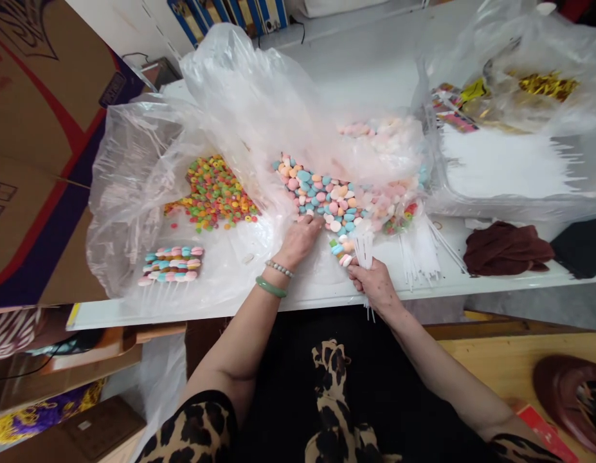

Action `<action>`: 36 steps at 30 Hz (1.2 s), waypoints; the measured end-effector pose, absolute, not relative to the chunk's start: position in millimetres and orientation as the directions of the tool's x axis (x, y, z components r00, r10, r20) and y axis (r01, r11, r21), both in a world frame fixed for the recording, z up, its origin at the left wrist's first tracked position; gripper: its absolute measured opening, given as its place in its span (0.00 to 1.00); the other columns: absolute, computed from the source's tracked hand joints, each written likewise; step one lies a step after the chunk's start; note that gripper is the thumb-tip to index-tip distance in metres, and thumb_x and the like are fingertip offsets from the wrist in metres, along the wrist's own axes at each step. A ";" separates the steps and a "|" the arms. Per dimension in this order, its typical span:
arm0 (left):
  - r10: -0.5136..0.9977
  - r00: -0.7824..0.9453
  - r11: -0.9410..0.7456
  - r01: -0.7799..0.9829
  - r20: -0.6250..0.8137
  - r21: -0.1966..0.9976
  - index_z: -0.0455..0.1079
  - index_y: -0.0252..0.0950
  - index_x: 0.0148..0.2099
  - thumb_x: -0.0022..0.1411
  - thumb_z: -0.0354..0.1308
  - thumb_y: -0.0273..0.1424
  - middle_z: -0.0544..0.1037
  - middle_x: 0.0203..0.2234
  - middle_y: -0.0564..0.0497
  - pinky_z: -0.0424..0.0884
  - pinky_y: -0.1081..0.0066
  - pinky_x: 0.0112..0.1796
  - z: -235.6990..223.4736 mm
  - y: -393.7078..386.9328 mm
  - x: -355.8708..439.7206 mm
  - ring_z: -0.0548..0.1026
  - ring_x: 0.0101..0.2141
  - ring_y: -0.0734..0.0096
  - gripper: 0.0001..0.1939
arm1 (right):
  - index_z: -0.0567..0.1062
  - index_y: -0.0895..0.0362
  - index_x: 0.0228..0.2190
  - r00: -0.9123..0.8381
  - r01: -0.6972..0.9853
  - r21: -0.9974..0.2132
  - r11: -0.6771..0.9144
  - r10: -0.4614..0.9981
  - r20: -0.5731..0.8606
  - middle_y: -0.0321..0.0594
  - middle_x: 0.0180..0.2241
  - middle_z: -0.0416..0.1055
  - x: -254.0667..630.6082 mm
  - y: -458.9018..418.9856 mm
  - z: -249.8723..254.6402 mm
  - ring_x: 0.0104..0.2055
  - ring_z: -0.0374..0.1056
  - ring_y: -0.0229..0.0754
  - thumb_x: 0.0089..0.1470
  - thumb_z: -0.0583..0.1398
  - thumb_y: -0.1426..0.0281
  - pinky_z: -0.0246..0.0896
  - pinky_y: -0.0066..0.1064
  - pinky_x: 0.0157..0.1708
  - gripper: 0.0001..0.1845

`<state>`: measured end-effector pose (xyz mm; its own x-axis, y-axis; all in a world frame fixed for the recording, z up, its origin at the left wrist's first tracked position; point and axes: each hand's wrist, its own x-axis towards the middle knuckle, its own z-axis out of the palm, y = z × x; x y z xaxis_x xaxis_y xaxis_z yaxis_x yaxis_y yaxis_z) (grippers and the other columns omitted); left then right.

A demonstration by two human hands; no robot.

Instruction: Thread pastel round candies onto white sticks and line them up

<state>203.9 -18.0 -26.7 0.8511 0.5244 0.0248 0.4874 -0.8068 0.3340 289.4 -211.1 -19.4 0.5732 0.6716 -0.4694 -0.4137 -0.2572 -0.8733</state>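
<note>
My left hand [301, 239], with a beaded bracelet and a green bangle, reaches to the near edge of a pile of pastel candies [321, 193]. Its fingers are curled down at the candies, and their tips are partly hidden. In my right hand [373, 284] is a bundle of white sticks [364, 249], held upright at the table's front edge. Beside those fingers, skewered candies [343, 249] in blue, white, orange and green show at the thumb side. Finished-looking candy skewers [172, 265] lie in rows on the plastic at the left.
A heap of small ring candies [215, 193] lies on the clear plastic bag [134, 141]. More white sticks [420, 254] lie right of my hand, near a brown cloth [507, 249]. A bagged tray [505, 164] stands at right, a large carton [42, 148] at left.
</note>
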 end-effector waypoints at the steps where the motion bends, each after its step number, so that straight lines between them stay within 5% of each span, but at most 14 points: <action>1: 0.527 0.850 -0.805 0.495 0.011 0.327 0.69 0.36 0.51 0.68 0.45 0.31 0.72 0.42 0.41 0.66 0.66 0.38 -27.5 -18.6 206.1 0.71 0.39 0.61 0.16 | 0.71 0.58 0.24 0.574 -0.415 -0.872 -0.259 0.669 -0.472 0.29 0.15 0.61 289.5 -210.9 -19.4 0.14 0.51 0.30 0.37 0.61 0.67 0.42 0.24 0.13 0.09; 3: 0.568 0.823 -0.765 0.521 0.016 0.378 0.70 0.35 0.45 0.66 0.47 0.30 0.72 0.40 0.42 0.65 0.66 0.37 -26.7 -18.3 209.1 0.71 0.38 0.62 0.12 | 0.71 0.58 0.24 0.579 -0.424 -0.867 -0.264 0.656 -0.483 0.29 0.15 0.61 290.5 -211.3 -19.5 0.14 0.51 0.30 0.37 0.62 0.67 0.41 0.24 0.13 0.09; 5: 0.664 0.746 -0.636 0.536 0.041 0.555 0.70 0.34 0.39 0.63 0.50 0.27 0.72 0.35 0.45 0.65 0.68 0.35 -21.8 -16.6 208.5 0.71 0.35 0.65 0.08 | 0.71 0.58 0.25 0.590 -0.421 -0.868 -0.264 0.646 -0.483 0.29 0.15 0.62 292.2 -213.4 -19.2 0.14 0.51 0.30 0.37 0.61 0.66 0.42 0.25 0.13 0.09; 9: 0.771 0.605 0.050 0.255 -0.200 0.966 0.68 0.35 0.35 0.60 0.55 0.32 0.66 0.22 0.54 0.59 0.74 0.24 -3.5 -19.5 196.8 0.64 0.22 0.76 0.05 | 0.73 0.58 0.27 0.650 -0.281 -0.924 -0.258 0.657 -0.382 0.30 0.17 0.63 293.5 -219.9 -14.7 0.16 0.53 0.32 0.42 0.61 0.66 0.47 0.26 0.16 0.09; 12: 0.615 0.699 0.513 -0.005 -0.364 0.858 0.68 0.33 0.36 0.55 0.63 0.36 0.65 0.22 0.56 0.55 0.78 0.20 6.6 -31.8 186.3 0.62 0.19 0.81 0.12 | 0.76 0.57 0.28 0.669 -0.060 -0.963 -0.263 0.705 -0.234 0.32 0.19 0.65 290.0 -221.7 -7.4 0.20 0.58 0.35 0.47 0.61 0.65 0.54 0.28 0.21 0.09; 15: 0.519 0.752 0.680 -0.076 -0.406 0.729 0.70 0.31 0.38 0.53 0.66 0.35 0.65 0.20 0.56 0.55 0.79 0.20 7.7 -44.2 179.9 0.61 0.18 0.84 0.14 | 0.79 0.56 0.30 0.640 0.145 -0.959 -0.243 0.762 -0.096 0.33 0.23 0.70 285.3 -220.3 -1.2 0.26 0.64 0.39 0.50 0.59 0.65 0.58 0.29 0.28 0.09; 24: 0.503 0.781 0.679 -0.093 -0.370 0.728 0.72 0.31 0.39 0.54 0.66 0.36 0.63 0.18 0.57 0.56 0.79 0.20 0.3 -49.1 170.4 0.61 0.18 0.83 0.15 | 0.78 0.55 0.29 0.598 0.294 -0.922 -0.250 0.801 -0.026 0.33 0.24 0.70 283.7 -222.2 -5.0 0.27 0.65 0.40 0.52 0.57 0.66 0.57 0.29 0.29 0.10; 32: 0.542 0.791 0.276 0.152 -0.284 0.949 0.72 0.34 0.40 0.60 0.59 0.38 0.65 0.18 0.57 0.59 0.78 0.23 -1.8 -55.6 165.5 0.64 0.20 0.80 0.13 | 0.74 0.55 0.25 0.572 0.372 -0.865 -0.335 0.817 -0.070 0.34 0.22 0.68 284.7 -220.3 -2.5 0.26 0.63 0.39 0.52 0.57 0.65 0.54 0.28 0.28 0.10; 36: 0.552 0.767 0.301 0.184 -0.328 0.936 0.71 0.34 0.40 0.60 0.57 0.39 0.66 0.18 0.56 0.59 0.78 0.22 -10.5 -66.7 168.4 0.65 0.19 0.80 0.13 | 0.73 0.55 0.24 0.576 0.360 -0.864 -0.351 0.813 -0.091 0.34 0.22 0.68 280.8 -217.3 -5.6 0.26 0.62 0.39 0.53 0.56 0.63 0.53 0.28 0.28 0.11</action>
